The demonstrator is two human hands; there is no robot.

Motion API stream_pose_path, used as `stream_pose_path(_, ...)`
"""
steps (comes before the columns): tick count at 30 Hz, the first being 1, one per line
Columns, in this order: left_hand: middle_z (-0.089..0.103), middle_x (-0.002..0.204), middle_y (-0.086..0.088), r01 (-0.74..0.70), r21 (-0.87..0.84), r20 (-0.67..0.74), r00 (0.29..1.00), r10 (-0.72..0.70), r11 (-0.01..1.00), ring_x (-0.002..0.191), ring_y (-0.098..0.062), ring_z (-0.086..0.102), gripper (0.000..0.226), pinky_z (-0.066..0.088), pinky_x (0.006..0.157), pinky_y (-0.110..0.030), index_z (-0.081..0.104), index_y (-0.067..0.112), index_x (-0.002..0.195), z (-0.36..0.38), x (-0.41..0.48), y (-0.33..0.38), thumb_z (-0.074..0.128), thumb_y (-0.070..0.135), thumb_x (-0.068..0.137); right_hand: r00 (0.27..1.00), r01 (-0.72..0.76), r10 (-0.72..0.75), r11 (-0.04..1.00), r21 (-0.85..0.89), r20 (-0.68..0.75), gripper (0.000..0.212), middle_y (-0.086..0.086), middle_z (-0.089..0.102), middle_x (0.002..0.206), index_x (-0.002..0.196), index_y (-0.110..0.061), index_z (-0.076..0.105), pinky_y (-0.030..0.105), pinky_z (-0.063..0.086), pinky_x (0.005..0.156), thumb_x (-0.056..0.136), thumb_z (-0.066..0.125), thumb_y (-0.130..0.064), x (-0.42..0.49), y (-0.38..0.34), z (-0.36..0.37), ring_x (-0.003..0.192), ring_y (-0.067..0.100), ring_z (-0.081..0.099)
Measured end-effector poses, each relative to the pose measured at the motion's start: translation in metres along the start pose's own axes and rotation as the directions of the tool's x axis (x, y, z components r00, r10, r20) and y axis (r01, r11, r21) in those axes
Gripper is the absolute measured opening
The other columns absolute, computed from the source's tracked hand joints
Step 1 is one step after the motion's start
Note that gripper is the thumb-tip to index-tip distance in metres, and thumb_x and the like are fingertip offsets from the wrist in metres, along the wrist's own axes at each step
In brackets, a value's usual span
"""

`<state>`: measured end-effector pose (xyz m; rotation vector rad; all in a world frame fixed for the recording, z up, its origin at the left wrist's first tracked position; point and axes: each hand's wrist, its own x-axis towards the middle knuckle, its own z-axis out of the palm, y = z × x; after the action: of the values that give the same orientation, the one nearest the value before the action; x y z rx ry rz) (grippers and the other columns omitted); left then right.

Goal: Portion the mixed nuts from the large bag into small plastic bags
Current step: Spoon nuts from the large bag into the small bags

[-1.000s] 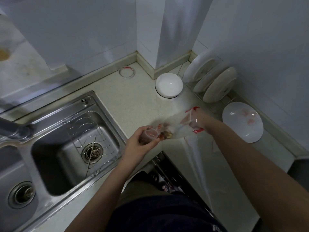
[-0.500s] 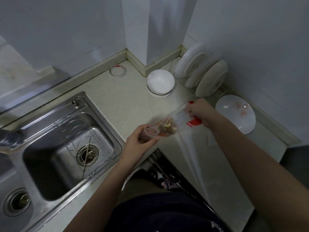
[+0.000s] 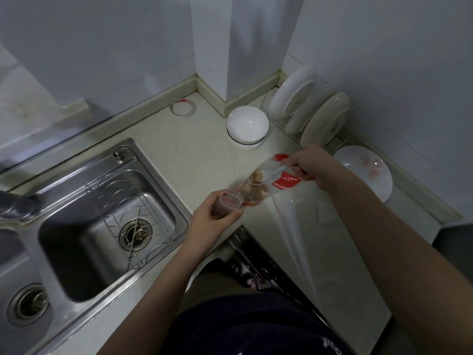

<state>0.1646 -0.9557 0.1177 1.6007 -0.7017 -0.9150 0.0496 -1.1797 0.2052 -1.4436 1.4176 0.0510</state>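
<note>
Pale speckled countertop (image 3: pixel 194 155) wraps round corner; steel sink (image 3: pixel 76 201) set into left part. Tape ring (image 3: pixel 182 108) flat near back wall. White bowl (image 3: pixel 247 125) upside down in corner. Wire rack (image 3: pixel 291 134) just beside bowl, three plates (image 3: pixel 325 119) on edge in it. Flowered plate (image 3: pixel 363 172) past rack. Clear plastic (image 3: pixel 297 226) spread on right stretch.

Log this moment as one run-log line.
phase: pour | left hand: holds small clear container | right hand: grips large bag, tilted toward container | nuts: at bag's lower end | place: over counter by sink
</note>
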Motion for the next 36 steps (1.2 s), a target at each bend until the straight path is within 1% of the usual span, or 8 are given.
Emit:
stream_pose_path(8,0.068,0.095,0.026,0.005,-0.006,0.011,1.000,-0.005,1.000,0.083,0.010,0.063,0.037,0.048,0.061,-0.010,0.064,0.024,0.114,0.002,-0.002,0.000,0.078,0.015,0.081,0.998,0.069,-0.066,0.992,0.107,-0.024,0.014,-0.004,0.041,0.034,0.073,-0.003,0.061,0.015,0.023,0.032,0.087,0.063,-0.009,0.000,0.007,-0.011,0.035,0.009,0.032)
stream_pose_path(16,0.068,0.099,0.014,-0.012,-0.013,0.017,1.000,0.012,1.000,0.082,0.009,0.062,0.040,0.048,0.061,-0.010,0.063,0.020,0.118,0.007,0.000,0.005,0.077,0.015,0.081,0.992,0.125,-0.128,0.949,0.289,-0.009,0.017,-0.005,0.039,0.037,0.072,-0.005,0.065,0.015,0.022,0.032,0.087,0.063,-0.011,-0.008,0.023,-0.012,0.036,0.009,0.031)
stream_pose_path(21,0.068,0.100,0.009,-0.029,-0.039,0.021,0.999,0.030,0.999,0.080,0.009,0.063,0.041,0.047,0.062,-0.009,0.063,0.013,0.119,0.010,0.001,0.011,0.076,0.008,0.081,0.990,0.134,-0.135,0.900,0.415,-0.028,0.010,-0.006,0.035,0.039,0.084,-0.001,0.067,0.016,0.021,0.033,0.087,0.062,-0.009,-0.015,0.029,-0.013,0.038,0.008,0.029)
stream_pose_path(24,0.068,0.102,0.009,-0.048,-0.044,0.029,0.998,0.049,0.998,0.085,0.007,0.064,0.041,0.048,0.065,-0.010,0.063,0.013,0.120,0.011,0.001,0.015,0.076,0.007,0.082,0.987,0.151,-0.161,0.884,0.442,-0.015,0.011,-0.006,0.033,0.040,0.084,-0.002,0.068,0.016,0.021,0.033,0.088,0.062,-0.009,-0.024,0.029,-0.016,0.040,0.008,0.028)
stream_pose_path(28,0.069,0.106,0.006,-0.106,-0.025,0.009,0.994,0.106,0.994,0.096,0.001,0.065,0.041,0.051,0.081,-0.013,0.062,0.011,0.120,0.010,0.001,0.022,0.075,0.007,0.082,0.957,0.270,-0.290,0.894,0.358,0.000,0.018,-0.005,0.033,0.039,0.074,-0.006,0.072,0.015,0.020,0.035,0.088,0.061,-0.009,-0.047,0.031,-0.014,0.039,0.009,0.026)
stream_pose_path(32,0.069,0.109,0.012,-0.139,-0.010,0.016,0.990,0.139,0.990,0.101,-0.001,0.065,0.041,0.050,0.083,-0.013,0.062,0.011,0.120,0.011,0.000,0.025,0.076,0.009,0.081,0.925,0.380,-0.376,0.907,0.184,-0.056,0.017,-0.003,0.038,0.039,0.079,-0.007,0.076,0.017,0.025,0.038,0.088,0.063,-0.012,-0.071,0.034,-0.001,0.038,0.009,0.028)
stream_pose_path(34,0.069,0.107,0.017,-0.145,0.000,0.023,0.989,0.145,0.989,0.101,0.001,0.064,0.042,0.050,0.082,-0.011,0.062,0.013,0.119,0.013,-0.001,0.026,0.077,0.010,0.080,0.890,0.453,-0.447,0.890,0.059,-0.088,0.019,0.007,0.042,0.045,0.079,-0.005,0.075,0.019,0.026,0.042,0.088,0.062,-0.014,-0.081,0.035,0.006,0.043,0.011,0.031)
stream_pose_path(36,0.069,0.106,0.018,-0.145,0.009,0.029,0.989,0.145,0.989,0.100,0.001,0.065,0.041,0.050,0.081,-0.012,0.063,0.015,0.118,0.014,-0.001,0.025,0.077,0.009,0.080,0.818,0.554,-0.569,0.820,-0.145,-0.090,0.024,0.020,0.051,0.056,0.082,0.002,0.072,0.021,0.031,0.048,0.091,0.060,-0.017,-0.090,0.035,0.014,0.049,0.014,0.038)
